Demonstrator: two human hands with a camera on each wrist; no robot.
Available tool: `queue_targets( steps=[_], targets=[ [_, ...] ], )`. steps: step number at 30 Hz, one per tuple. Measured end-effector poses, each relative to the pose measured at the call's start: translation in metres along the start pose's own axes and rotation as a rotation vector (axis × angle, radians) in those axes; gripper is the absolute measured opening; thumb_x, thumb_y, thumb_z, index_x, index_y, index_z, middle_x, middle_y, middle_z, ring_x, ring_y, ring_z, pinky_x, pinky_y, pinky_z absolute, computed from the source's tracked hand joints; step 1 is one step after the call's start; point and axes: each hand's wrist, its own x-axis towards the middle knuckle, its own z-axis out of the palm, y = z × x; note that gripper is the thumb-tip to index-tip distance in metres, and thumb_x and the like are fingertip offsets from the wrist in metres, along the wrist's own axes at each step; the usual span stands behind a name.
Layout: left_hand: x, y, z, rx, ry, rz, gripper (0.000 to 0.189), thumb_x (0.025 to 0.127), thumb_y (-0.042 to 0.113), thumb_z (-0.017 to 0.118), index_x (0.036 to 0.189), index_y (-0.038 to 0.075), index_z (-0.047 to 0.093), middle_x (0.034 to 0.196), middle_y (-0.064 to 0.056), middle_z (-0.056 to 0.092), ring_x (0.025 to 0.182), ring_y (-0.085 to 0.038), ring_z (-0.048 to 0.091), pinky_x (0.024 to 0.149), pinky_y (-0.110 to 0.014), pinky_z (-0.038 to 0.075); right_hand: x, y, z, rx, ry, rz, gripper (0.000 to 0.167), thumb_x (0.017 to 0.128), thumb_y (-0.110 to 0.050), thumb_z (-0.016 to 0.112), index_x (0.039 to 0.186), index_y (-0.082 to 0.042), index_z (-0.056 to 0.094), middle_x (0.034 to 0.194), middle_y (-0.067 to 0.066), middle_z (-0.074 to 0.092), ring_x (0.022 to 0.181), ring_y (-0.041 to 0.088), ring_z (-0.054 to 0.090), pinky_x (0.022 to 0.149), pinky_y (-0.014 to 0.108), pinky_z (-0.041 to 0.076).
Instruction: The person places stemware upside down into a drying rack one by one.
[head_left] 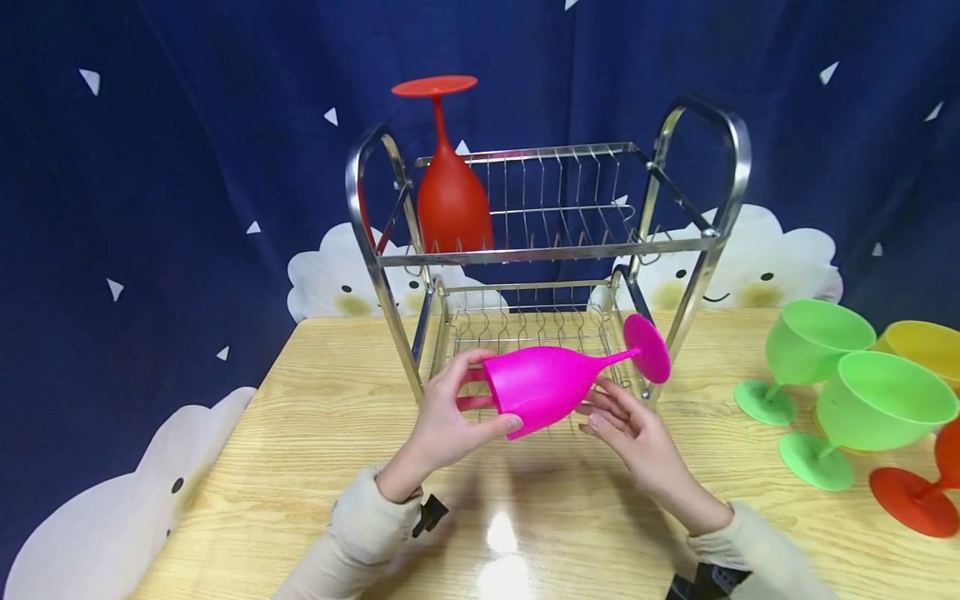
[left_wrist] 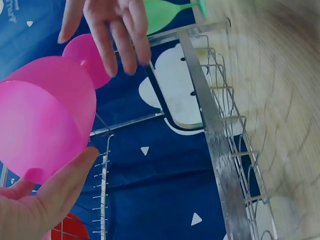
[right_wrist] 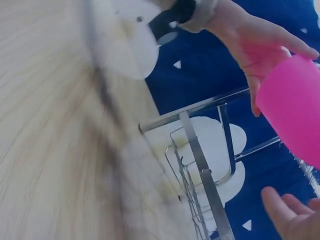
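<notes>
A bright pink plastic goblet [head_left: 540, 385] is held sideways above the table, its rim toward the left and its foot toward the right. My left hand [head_left: 450, 410] grips the bowl at the rim, thumb on the near side and fingers on the far side. Below the stem, my right hand [head_left: 637, 442] has its fingers loosely extended; the left wrist view shows this right hand [left_wrist: 112, 30] holding nothing. Behind both hands stands a two-tier metal dish rack [head_left: 547, 254]. A red goblet [head_left: 453, 204] rests upside down at the left of its upper tier.
On the right of the wooden table [head_left: 300, 467] stand green goblets [head_left: 817, 342], partly hiding a yellow goblet [head_left: 926, 346]. A red goblet's foot [head_left: 915, 502] shows at the right edge. A dark blue curtain [head_left: 225, 167] with white shapes hangs behind the rack.
</notes>
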Motion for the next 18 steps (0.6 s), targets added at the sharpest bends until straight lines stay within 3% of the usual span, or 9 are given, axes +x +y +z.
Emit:
queue_targets(
  steps=[2, 6, 9, 12, 18],
  targets=[
    [0.000, 0.000, 0.002, -0.011, 0.011, 0.006, 0.064, 0.067, 0.003, 0.079, 0.121, 0.002, 0.046, 0.115, -0.014, 0.051, 0.099, -0.029, 0.056, 0.071, -0.040, 0.054, 0.004, 0.002, 0.001, 0.163, 0.023, 0.037, 0.051, 0.093, 0.001, 0.045, 0.134, 0.017, 0.020, 0.123, 0.024, 0.049, 0.102, 0.011, 0.058, 0.083, 0.030, 0.050],
    [0.000, -0.001, 0.004, -0.029, 0.018, 0.027, 0.064, 0.067, 0.001, 0.078, 0.121, 0.001, 0.045, 0.115, -0.014, 0.050, 0.100, -0.030, 0.056, 0.071, -0.040, 0.054, 0.012, 0.003, 0.004, 0.440, 0.065, 0.048, 0.034, 0.096, -0.007, 0.043, 0.128, 0.002, 0.040, 0.114, 0.001, 0.058, 0.101, 0.013, 0.058, 0.086, 0.031, 0.048],
    [-0.001, -0.003, 0.007, -0.025, 0.012, 0.039, 0.065, 0.066, 0.002, 0.079, 0.121, 0.002, 0.045, 0.116, -0.014, 0.050, 0.100, -0.030, 0.055, 0.072, -0.036, 0.054, 0.018, 0.003, 0.008, 0.624, 0.105, 0.034, 0.020, 0.096, -0.008, 0.043, 0.112, -0.009, 0.055, 0.106, 0.000, 0.062, 0.097, 0.012, 0.060, 0.085, 0.028, 0.049],
    [-0.002, -0.004, 0.009, -0.013, 0.009, 0.045, 0.067, 0.066, 0.003, 0.080, 0.122, 0.003, 0.044, 0.116, -0.013, 0.049, 0.101, -0.030, 0.055, 0.072, -0.030, 0.054, 0.022, 0.001, 0.011, 0.781, 0.148, 0.030, 0.021, 0.096, -0.005, 0.042, 0.104, -0.010, 0.061, 0.100, 0.002, 0.063, 0.092, 0.012, 0.060, 0.082, 0.025, 0.050],
    [-0.004, -0.005, 0.012, 0.014, 0.010, 0.076, 0.070, 0.065, 0.007, 0.081, 0.123, 0.004, 0.043, 0.117, -0.010, 0.048, 0.103, -0.028, 0.052, 0.073, -0.030, 0.054, 0.025, -0.004, 0.015, 0.920, 0.235, 0.109, 0.020, 0.095, -0.006, 0.045, 0.096, -0.009, 0.064, 0.092, 0.004, 0.062, 0.083, 0.014, 0.059, 0.076, 0.025, 0.051]
  ],
)
